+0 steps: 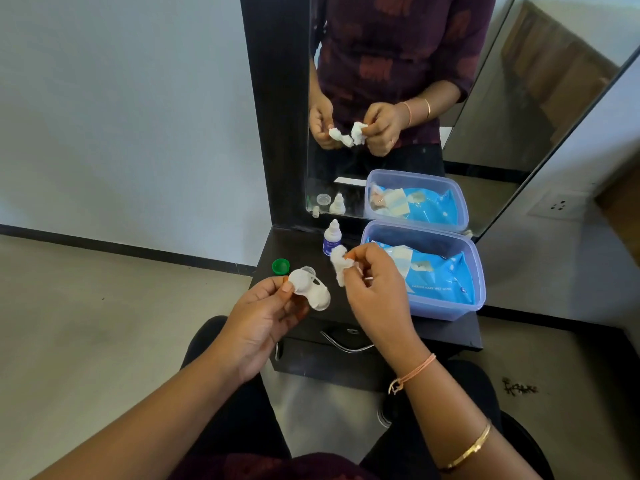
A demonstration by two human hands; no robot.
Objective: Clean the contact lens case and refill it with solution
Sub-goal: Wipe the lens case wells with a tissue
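Observation:
My left hand (263,318) grips a white two-well contact lens case (310,289) by its left well, holding it above the front edge of the dark table (398,327). Just to the right of the case, my right hand (372,282) pinches a crumpled white tissue (340,262); tissue and case are slightly apart. On the table behind the case lie a green cap (280,266) and a clear cap (308,270). A small white solution bottle (332,237) with a blue label stands uncapped near the mirror.
A translucent blue plastic tub (446,308) holding a blue pack of wet wipes (440,275) fills the table's right side. A dark-framed mirror (277,116) rises behind the table and reflects hands and items. A metal drawer handle (346,344) sits below the tabletop.

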